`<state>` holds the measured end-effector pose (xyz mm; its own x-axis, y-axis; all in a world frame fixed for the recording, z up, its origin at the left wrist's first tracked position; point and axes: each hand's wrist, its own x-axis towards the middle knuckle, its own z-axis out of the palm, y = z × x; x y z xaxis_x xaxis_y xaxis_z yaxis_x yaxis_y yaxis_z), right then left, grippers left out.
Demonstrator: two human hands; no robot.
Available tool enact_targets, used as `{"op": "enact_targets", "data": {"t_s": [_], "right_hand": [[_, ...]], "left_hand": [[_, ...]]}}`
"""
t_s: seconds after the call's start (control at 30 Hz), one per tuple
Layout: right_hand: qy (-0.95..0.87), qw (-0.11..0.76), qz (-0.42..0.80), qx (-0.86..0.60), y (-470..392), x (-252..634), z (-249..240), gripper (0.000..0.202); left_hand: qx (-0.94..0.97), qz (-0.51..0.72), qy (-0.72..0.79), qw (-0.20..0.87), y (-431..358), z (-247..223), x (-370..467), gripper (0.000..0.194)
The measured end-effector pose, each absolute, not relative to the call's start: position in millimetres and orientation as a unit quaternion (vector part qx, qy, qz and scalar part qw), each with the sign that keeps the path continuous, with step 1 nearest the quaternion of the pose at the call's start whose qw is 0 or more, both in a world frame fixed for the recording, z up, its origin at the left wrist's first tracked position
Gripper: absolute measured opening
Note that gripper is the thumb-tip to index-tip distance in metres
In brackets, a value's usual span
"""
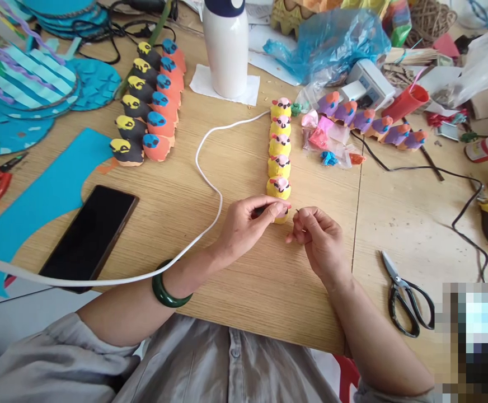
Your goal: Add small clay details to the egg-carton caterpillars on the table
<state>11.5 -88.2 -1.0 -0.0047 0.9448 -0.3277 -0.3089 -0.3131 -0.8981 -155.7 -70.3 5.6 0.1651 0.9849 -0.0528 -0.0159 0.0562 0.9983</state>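
Observation:
A strip of yellow egg-carton cups point(279, 146) with pink tops and small black and red details runs away from me. At its near end, my left hand point(246, 224) is closed, thumb and fingers on the last cup and hiding most of it. A dark lump point(259, 212) shows between that hand's thumb and forefinger. Just right of the cup, my right hand point(322, 238) is pinched shut on a tiny dark piece point(298, 211), too small to make out fully. Its other fingers are curled in.
Black-and-yellow cups point(131, 109) and orange-and-blue cups point(162, 106) stand left; purple cups point(361, 120) lie right. A white cable point(210, 179) crosses my left forearm. Around me are a phone point(90, 232), black-handled scissors point(407, 296), a white bottle point(226, 53) and clay packets point(325, 134).

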Motion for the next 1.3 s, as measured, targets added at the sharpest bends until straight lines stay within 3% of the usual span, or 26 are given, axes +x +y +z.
{"op": "enact_targets", "data": {"t_s": [0.63, 0.97, 1.3], "right_hand": [[-0.338, 0.456, 0.661, -0.49, -91, 16, -7, 0.035], [-0.313, 0.453, 0.698, -0.458, -93, 17, -13, 0.032], [-0.318, 0.443, 0.702, -0.458, -92, 14, -6, 0.035]], "left_hand": [[0.514, 0.42, 0.457, 0.592, -72, -2, -156, 0.026], [0.489, 0.405, 0.4, 0.66, -75, -3, -154, 0.027], [0.502, 0.423, 0.435, 0.616, -76, -3, -150, 0.021]]}}
